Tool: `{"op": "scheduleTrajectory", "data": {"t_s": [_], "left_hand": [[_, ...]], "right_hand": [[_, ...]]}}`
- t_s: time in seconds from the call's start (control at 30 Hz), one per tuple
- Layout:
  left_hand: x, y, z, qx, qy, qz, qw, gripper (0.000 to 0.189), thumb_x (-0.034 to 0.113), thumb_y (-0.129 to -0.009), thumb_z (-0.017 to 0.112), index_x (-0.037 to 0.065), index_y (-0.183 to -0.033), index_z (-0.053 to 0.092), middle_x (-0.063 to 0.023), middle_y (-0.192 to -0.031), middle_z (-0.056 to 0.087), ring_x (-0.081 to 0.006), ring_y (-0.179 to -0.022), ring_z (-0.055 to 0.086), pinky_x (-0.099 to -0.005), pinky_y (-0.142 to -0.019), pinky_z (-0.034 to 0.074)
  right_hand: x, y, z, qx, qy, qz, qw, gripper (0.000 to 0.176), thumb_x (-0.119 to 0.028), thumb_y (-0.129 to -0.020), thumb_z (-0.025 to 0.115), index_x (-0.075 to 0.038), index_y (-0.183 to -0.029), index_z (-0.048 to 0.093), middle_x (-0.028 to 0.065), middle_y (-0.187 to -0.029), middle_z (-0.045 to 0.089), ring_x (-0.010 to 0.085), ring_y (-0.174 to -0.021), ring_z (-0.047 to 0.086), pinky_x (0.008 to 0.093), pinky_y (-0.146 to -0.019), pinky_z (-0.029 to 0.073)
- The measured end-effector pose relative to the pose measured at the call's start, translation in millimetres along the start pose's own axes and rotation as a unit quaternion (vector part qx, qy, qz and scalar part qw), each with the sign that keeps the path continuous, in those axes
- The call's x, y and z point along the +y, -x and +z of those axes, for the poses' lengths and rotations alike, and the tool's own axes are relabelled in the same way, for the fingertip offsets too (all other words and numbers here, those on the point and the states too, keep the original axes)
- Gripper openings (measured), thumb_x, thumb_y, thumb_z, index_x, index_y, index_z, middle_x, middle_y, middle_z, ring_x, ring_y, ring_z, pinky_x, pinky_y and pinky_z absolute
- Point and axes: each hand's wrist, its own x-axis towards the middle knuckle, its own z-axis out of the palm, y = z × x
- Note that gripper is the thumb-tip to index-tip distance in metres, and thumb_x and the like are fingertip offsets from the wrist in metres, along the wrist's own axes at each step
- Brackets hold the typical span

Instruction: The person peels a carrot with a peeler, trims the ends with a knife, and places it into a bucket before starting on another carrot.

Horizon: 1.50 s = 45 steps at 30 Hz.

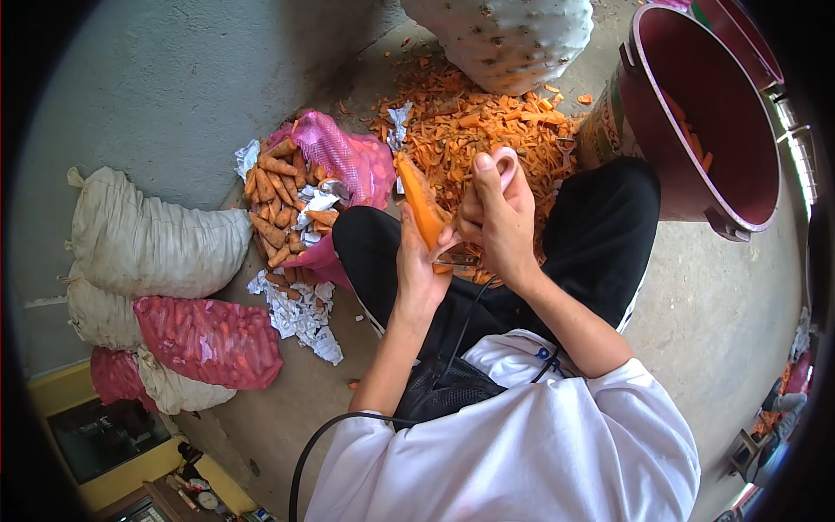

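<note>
A large orange carrot (421, 202), mostly peeled, is held upright and slightly tilted in my left hand (419, 265), between thumb and fingers. Close on its right, my right hand (503, 209) is closed with the thumb raised, around the pinkish handle of a tool (504, 163). A thin metal part shows below the hands, near the carrot's lower end; whether it belongs to that tool is unclear. Beyond my hands spreads a heap of orange peelings (470, 126). Unpeeled carrots (277, 196) spill from a pink mesh bag (352, 157) on the left, among torn paper.
A deep maroon tub (726, 113) with some carrots inside stands at the right. A bulging white sack (513, 43) is beyond the peelings. More white sacks (156, 235) and a full red mesh bag (209, 341) lie at the left. A black cable runs across my lap.
</note>
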Motion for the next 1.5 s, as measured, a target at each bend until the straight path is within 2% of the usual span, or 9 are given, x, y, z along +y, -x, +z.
{"op": "scheduleTrajectory", "data": {"t_s": [0.37,0.5,0.63,0.73,1.03,1.17,1.3,1.47,1.5], "left_hand": [[2,-7,-8,0.025,0.011,0.044,0.999,0.041,0.043,-0.099,0.030,0.010,-0.118,0.046,-0.0031,-0.087,0.056,-0.0110,-0.079,0.057,-0.0310,-0.082,0.050],[2,-2,-5,0.053,-0.075,0.009,0.996,0.040,0.042,-0.100,0.031,0.009,-0.115,0.048,-0.0008,-0.080,0.050,-0.0096,-0.075,0.054,-0.0299,-0.083,0.048],[-1,-5,-26,-0.052,0.052,-0.024,0.997,0.040,0.041,-0.100,0.032,0.008,-0.111,0.051,-0.0019,-0.086,0.054,-0.0088,-0.076,0.054,-0.0279,-0.081,0.047],[-2,1,-8,0.046,-0.079,-0.036,0.995,0.033,0.037,-0.099,0.037,0.010,-0.112,0.052,-0.0012,-0.094,0.058,-0.0127,-0.083,0.059,-0.0301,-0.064,0.050],[-1,10,-14,-0.008,-0.114,-0.067,0.991,0.041,0.043,-0.097,0.036,0.010,-0.119,0.046,-0.0058,-0.093,0.056,-0.0180,-0.077,0.060,-0.0337,-0.056,0.050],[0,15,-30,-0.016,-0.090,-0.113,0.989,0.046,0.046,-0.097,0.034,0.007,-0.120,0.045,-0.0066,-0.089,0.054,-0.0172,-0.075,0.059,-0.0325,-0.055,0.051],[6,15,-23,-0.051,-0.103,-0.112,0.987,0.057,0.050,-0.096,0.034,0.006,-0.130,0.040,-0.0067,-0.086,0.053,-0.0157,-0.075,0.059,-0.0316,-0.056,0.052],[12,-7,-30,0.008,-0.110,-0.047,0.993,0.053,0.041,-0.096,0.042,0.003,-0.133,0.037,-0.0065,-0.091,0.055,-0.0178,-0.084,0.060,-0.0399,-0.077,0.053],[11,-13,-27,0.019,-0.106,-0.023,0.994,0.050,0.041,-0.096,0.043,0.004,-0.129,0.040,-0.0064,-0.092,0.055,-0.0174,-0.083,0.061,-0.0385,-0.076,0.054]], "right_hand": [[13,-16,2,0.136,0.007,0.049,0.990,0.022,-0.027,-0.095,0.051,-0.016,-0.082,0.036,-0.0069,-0.051,0.030,0.0024,-0.037,0.022,0.0205,-0.033,0.019],[6,-19,-1,-0.005,0.051,0.108,0.993,0.022,-0.026,-0.095,0.052,-0.012,-0.086,0.037,-0.0054,-0.056,0.035,0.0017,-0.040,0.028,0.0190,-0.035,0.022],[6,-24,1,-0.013,0.067,0.122,0.990,0.024,-0.027,-0.094,0.054,-0.012,-0.085,0.039,-0.0058,-0.058,0.034,0.0016,-0.042,0.029,0.0185,-0.036,0.023],[7,-35,-7,0.022,0.091,0.032,0.995,0.025,-0.028,-0.094,0.054,-0.012,-0.084,0.038,-0.0062,-0.059,0.033,0.0013,-0.043,0.030,0.0179,-0.037,0.024],[-4,-50,-7,0.035,0.105,0.054,0.992,0.028,-0.030,-0.092,0.056,-0.010,-0.085,0.038,-0.0026,-0.056,0.037,0.0053,-0.042,0.041,0.0206,-0.037,0.037],[32,-137,-40,0.086,0.124,-0.107,0.983,0.027,-0.030,-0.091,0.055,-0.006,-0.089,0.042,0.0031,-0.060,0.047,0.0113,-0.040,0.045,0.0244,-0.038,0.042],[58,-214,-81,0.110,0.381,-0.175,0.901,0.034,-0.033,-0.089,0.055,-0.001,-0.094,0.044,0.0103,-0.065,0.055,0.0165,-0.044,0.053,0.0291,-0.042,0.047],[17,-129,-43,-0.046,0.542,-0.094,0.834,0.050,-0.046,-0.079,0.065,-0.002,-0.077,0.041,0.0100,-0.066,0.055,0.0191,-0.065,0.060,0.0318,-0.062,0.048],[9,-95,-29,-0.064,0.540,0.003,0.839,0.052,-0.050,-0.078,0.065,-0.002,-0.078,0.047,0.0122,-0.069,0.055,0.0196,-0.072,0.059,0.0327,-0.066,0.046]]}}
